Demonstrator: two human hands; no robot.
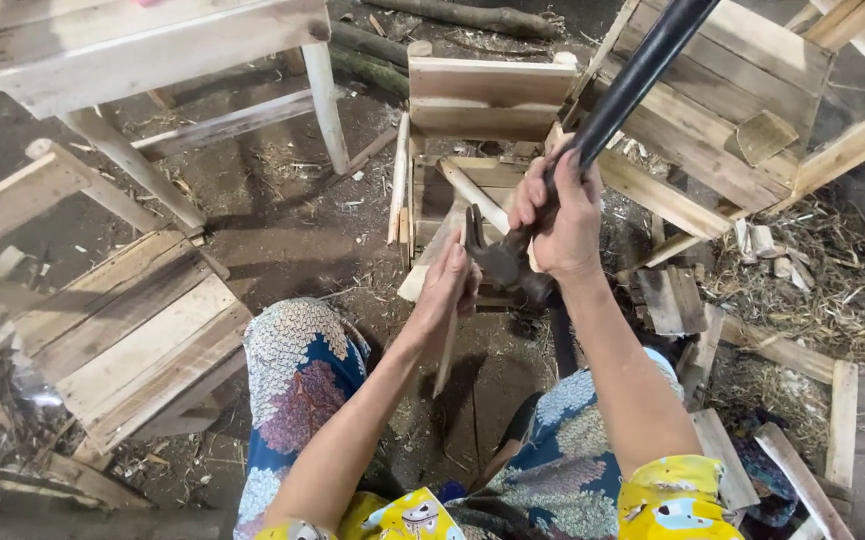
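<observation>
Just left of the small wooden chair frame (483, 150), the left hand (445, 285) has its fingers (465, 275) closed around a thin wooden slat (448, 345) that hangs toward the dirt floor (283, 230). At the frame's right front corner, the right hand (558, 215) grips a black-handled hammer (593, 130), its claw head touching the slat's top.

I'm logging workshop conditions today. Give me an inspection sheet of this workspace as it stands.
Surface: dirt floor, strewn with wood chips and straw.
Job's things: thin wooden slat in the left hand; claw hammer with a long dark handle in the right hand; small unfinished wooden chair right in front of the hands.
Clutter: offcuts and loose planks at right; logs behind.
Hands: both closed around their tools.
Cables: nothing seen.
Surroundings: flat slatted panel at left; pale wooden frames top left and top right.
</observation>
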